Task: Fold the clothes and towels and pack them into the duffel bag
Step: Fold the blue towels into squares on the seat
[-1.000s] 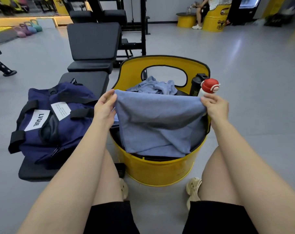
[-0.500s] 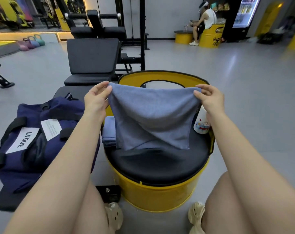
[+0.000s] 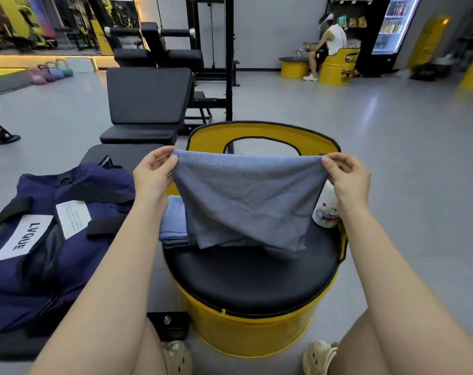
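Note:
A grey-blue towel (image 3: 246,201) hangs doubled over in the air above the black cushion of a yellow barrel seat (image 3: 251,282). My left hand (image 3: 152,177) pinches its upper left corner and my right hand (image 3: 347,178) pinches its upper right corner. The towel's lower edge touches the cushion. A lighter blue folded cloth (image 3: 173,223) lies on the seat's left side, partly hidden by the towel. The navy duffel bag (image 3: 51,239) with a white LVQUE label lies on a black bench to my left.
A white bottle (image 3: 326,211) stands on the seat's right side behind my right wrist. A black gym bench (image 3: 148,104) and rack stand beyond the seat. Kettlebells (image 3: 51,73) sit far left. A person sits on another yellow barrel at the back right.
Both hands raised the towel from the seat to hang upright, stretched between them. The view tilted up, and the towel now hides the crumpled cloth and the bottle's red cap.

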Tool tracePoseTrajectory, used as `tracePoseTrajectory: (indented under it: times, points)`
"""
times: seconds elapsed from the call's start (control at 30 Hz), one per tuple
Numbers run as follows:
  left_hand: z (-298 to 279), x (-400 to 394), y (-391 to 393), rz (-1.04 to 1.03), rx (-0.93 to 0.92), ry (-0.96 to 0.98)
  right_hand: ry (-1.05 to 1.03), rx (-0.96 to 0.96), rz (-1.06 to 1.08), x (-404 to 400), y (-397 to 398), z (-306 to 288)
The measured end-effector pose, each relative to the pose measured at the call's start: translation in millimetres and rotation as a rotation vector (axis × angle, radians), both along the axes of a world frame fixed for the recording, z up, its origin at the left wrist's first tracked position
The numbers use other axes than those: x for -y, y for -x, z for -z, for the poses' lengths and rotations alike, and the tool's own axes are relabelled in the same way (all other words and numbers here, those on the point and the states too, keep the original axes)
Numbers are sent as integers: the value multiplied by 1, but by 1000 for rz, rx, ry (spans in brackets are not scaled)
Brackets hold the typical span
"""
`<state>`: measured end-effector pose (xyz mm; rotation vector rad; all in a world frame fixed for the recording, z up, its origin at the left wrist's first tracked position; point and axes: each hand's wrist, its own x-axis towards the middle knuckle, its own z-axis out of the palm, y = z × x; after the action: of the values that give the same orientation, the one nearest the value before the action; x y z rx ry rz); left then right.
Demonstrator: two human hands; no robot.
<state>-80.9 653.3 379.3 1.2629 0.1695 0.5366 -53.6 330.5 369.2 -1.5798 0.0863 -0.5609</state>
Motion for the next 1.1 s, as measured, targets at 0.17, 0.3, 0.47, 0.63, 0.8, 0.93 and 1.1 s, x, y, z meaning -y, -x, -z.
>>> tracePoseTrajectory:
  times: [0.17,0.3,0.47,0.63,0.8,0.93,1.1]
  points:
    - [-6,2,14,54,45,69,84,34,-30,1,5,-2]
    - [-8,-4,21,54,85,33,146,44,-23,0,12,-4]
    - [-12,-2,31,-54,125,-226,62,48,49,5,15,-6]
    - [-2,-3,27,-92,23,-313,128,123,28,4,23,-18]
    - [6,-10,21,-146,-74,-218,175,139,9,8,24,-20]
    - [8,-10,19,-167,-75,-316,179,129,5,5,24,-17]
    - [7,-10,19,-213,-46,-338,196,112,15,5,23,-18]
